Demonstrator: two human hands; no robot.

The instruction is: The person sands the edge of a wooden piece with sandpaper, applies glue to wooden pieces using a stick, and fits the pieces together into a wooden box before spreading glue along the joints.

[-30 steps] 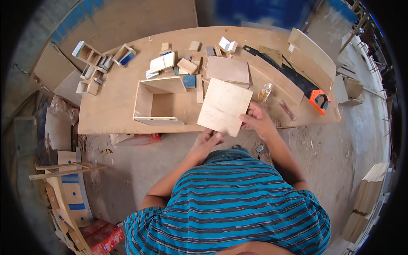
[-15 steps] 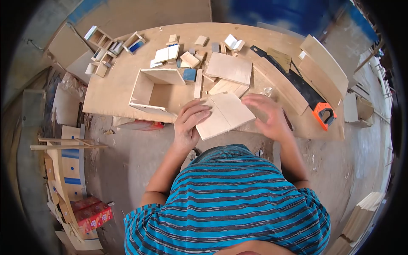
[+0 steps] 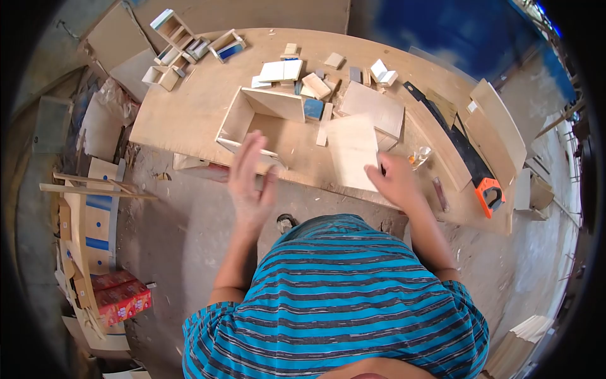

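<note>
- A wooden surface (image 3: 170,126) is spreading across this workshop, with a blue backdrop (image 3: 423,44) showing beyond it.
- Far left, a red carton (image 3: 123,303) is resting low down, and small wooden assemblies (image 3: 165,77) are crowding the surface's corner.
- The left hand (image 3: 249,177) is hovering blurred, fingers extended, thumb apart, holding nothing; it is overlapping the box's near wall from here, and I cannot tell whether it is touching.
- The open box (image 3: 273,104) is standing with walls joined at the corners, its upper side lying uncovered; to my eye that part is looking done.
- Small blocks (image 3: 315,86) are cluttering the space behind it, a blue block (image 3: 313,109) is sitting near its corner, and a narrow strip (image 3: 324,124) is lying between box and panel.
- The thin panel (image 3: 353,151) is hanging loose near the surface's front edge, apart from the box, so its fitting is seemingly remaining undone.
- The right hand (image 3: 392,180) is pinching that panel's right edge, thumb on top.
- Just beyond, a glass (image 3: 419,156) is standing close by; farther right, an orange-handled saw (image 3: 489,197) is lying.
</note>
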